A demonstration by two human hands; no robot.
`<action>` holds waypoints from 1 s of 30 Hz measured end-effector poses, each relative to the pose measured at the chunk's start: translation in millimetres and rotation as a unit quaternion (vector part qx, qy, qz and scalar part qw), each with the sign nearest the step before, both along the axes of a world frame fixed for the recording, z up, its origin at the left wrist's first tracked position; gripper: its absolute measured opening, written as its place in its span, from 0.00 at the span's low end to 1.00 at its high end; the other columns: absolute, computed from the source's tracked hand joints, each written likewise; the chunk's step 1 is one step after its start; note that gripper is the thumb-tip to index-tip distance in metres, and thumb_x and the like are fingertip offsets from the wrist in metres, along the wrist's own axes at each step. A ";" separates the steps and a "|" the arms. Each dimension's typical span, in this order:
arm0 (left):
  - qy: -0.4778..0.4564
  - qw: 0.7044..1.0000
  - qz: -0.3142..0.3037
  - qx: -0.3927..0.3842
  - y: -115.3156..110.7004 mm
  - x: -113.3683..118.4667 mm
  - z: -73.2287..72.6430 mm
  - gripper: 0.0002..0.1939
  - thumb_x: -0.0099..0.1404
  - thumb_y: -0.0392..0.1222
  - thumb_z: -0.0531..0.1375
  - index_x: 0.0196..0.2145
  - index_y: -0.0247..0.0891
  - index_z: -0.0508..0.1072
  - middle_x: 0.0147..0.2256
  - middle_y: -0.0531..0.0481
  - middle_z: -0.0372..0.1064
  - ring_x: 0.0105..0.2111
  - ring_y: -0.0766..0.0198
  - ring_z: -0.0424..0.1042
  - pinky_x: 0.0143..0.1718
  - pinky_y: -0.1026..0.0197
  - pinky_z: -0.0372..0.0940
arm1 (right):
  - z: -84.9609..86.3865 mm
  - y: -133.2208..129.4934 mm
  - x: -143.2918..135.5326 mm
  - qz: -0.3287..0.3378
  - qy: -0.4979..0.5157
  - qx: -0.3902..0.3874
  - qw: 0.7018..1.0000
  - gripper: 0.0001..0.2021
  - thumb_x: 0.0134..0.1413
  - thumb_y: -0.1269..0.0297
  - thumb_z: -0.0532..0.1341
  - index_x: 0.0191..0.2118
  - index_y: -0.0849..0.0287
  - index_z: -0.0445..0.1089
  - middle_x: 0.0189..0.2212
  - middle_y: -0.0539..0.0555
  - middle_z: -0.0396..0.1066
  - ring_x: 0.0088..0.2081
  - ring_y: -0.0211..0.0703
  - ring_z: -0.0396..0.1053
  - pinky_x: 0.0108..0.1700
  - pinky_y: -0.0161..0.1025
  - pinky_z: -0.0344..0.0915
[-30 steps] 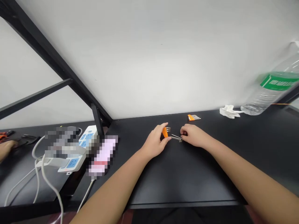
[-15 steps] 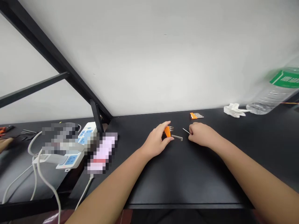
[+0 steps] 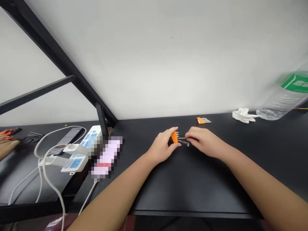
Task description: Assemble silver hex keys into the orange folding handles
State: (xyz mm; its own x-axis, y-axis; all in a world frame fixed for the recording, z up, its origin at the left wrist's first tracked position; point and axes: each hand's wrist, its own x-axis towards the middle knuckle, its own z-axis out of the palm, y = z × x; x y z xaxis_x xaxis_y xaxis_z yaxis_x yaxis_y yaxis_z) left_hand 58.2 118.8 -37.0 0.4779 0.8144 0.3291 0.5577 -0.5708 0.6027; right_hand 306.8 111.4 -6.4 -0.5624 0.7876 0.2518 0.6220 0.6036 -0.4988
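Observation:
My left hand (image 3: 164,144) is closed on an orange hex key holder (image 3: 174,137), its thumb and fingers on the two ends. Several silver hex keys (image 3: 184,142) stick out of the holder to the right, their bent ends showing. My right hand (image 3: 201,138) pinches a thin hex key (image 3: 182,138) whose tip points left at the holder. Whether that tip sits inside a slot is too small to tell. Farther back on the black table lies a second orange holder (image 3: 200,120) with several hex keys in it.
A crumpled white tissue (image 3: 244,115) and a clear bottle with a green label (image 3: 298,82) are by the wall at right. On the left are a phone (image 3: 107,157) on a cable, a white power strip (image 3: 80,160), a black frame post (image 3: 102,120) and another person's hand (image 3: 8,148).
My right hand has moved left with the hex key, bringing it up to the orange holder. My left hand keeps its hold on the holder, almost unmoved.

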 end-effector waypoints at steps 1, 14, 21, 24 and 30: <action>0.007 1.000 0.000 0.007 -0.4 0.1 0.7 0.32 0.68 0.47 0.66 0.66 0.45 0.61 0.58 0.44 0.71 0.55 0.54 0.73 0.60 0.47 0.68 | -0.4 -0.3 0.6 0.002 -0.005 0.008 1.000 0.12 0.69 0.69 0.52 0.41 0.56 0.73 0.38 0.55 0.71 0.36 0.41 0.69 0.39 0.38 0.65; 0.034 0.998 -0.033 0.032 -5.5 3.8 8.4 0.30 0.69 0.46 0.65 0.66 0.46 0.62 0.55 0.46 0.74 0.52 0.54 0.75 0.59 0.48 0.67 | -5.9 -7.4 -18.6 -0.041 0.131 -0.050 0.989 0.05 0.60 0.73 0.56 0.37 0.56 0.64 0.35 0.50 0.68 0.32 0.38 0.65 0.36 0.36 0.64; 0.008 0.999 -0.040 0.011 -1.9 1.4 7.2 0.11 0.71 0.46 0.63 0.50 0.47 0.78 0.52 0.48 0.73 0.48 0.59 0.75 0.52 0.54 0.72 | -25.0 12.7 1.1 -0.095 -0.065 -0.101 0.988 0.05 0.59 0.68 0.59 0.33 0.56 0.71 0.36 0.52 0.71 0.33 0.39 0.68 0.37 0.37 0.62; 0.005 0.999 -0.042 0.011 -3.0 2.9 7.7 0.10 0.71 0.45 0.63 0.49 0.47 0.79 0.52 0.49 0.73 0.48 0.59 0.75 0.53 0.55 0.72 | -28.0 13.9 -1.3 -0.101 -0.081 -0.096 0.987 0.07 0.58 0.71 0.58 0.31 0.56 0.70 0.35 0.51 0.71 0.33 0.39 0.68 0.37 0.36 0.62; -0.003 0.999 -0.047 0.016 -3.0 2.4 8.2 0.15 0.71 0.45 0.63 0.55 0.48 0.76 0.53 0.48 0.73 0.49 0.58 0.75 0.53 0.53 0.72 | -26.0 13.4 -3.3 -0.118 -0.070 -0.118 0.984 0.06 0.58 0.68 0.59 0.31 0.56 0.71 0.35 0.52 0.72 0.33 0.40 0.69 0.37 0.36 0.62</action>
